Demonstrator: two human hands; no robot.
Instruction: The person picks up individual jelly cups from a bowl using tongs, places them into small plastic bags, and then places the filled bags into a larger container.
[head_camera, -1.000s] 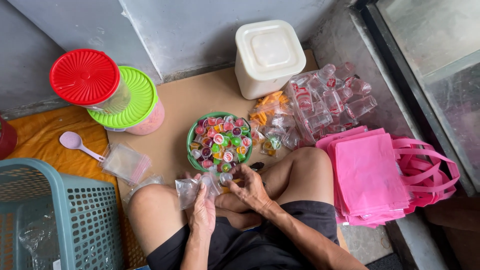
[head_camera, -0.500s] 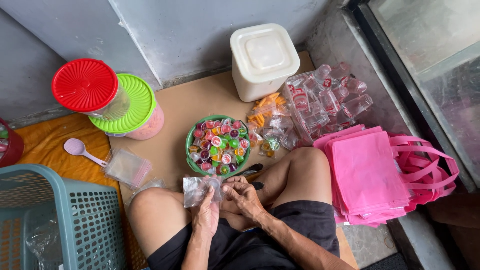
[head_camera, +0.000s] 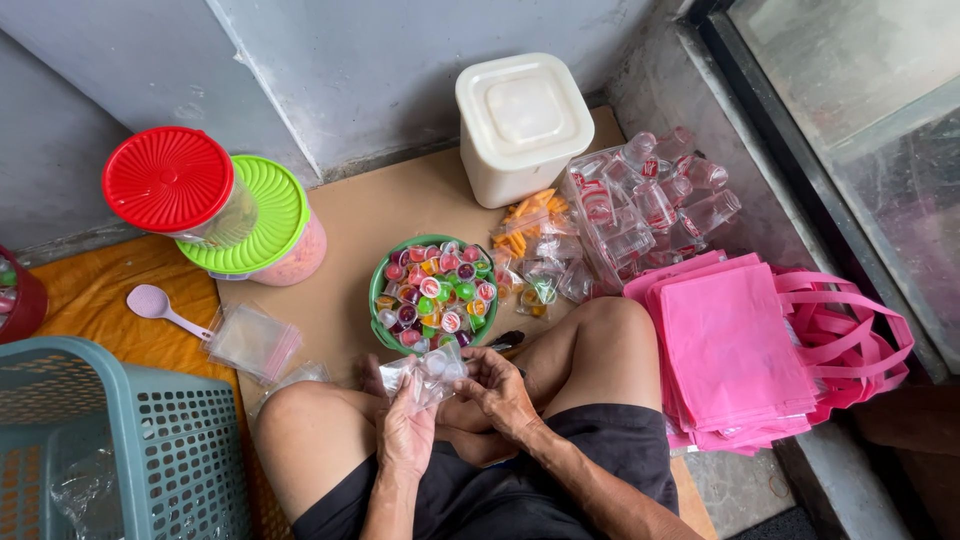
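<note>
The left hand (head_camera: 405, 435) pinches a small clear bag (head_camera: 425, 372) from below while the right hand (head_camera: 500, 390) grips its mouth, seemingly spreading it, low over the lap just beside the green bowl (head_camera: 378, 290) of jelly cups (head_camera: 435, 295).

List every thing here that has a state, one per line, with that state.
Left hand: holds the small clear bag.
Right hand: pinches the same bag.
Small clear bag: partly filled.
Green bowl: full of coloured jelly cups.
White tub: lid on.
Red-lidded jar: shut.
Green-lidded jar: shut.
Pink bags: stacked flat.
Purple spoon: lying unused.
</note>
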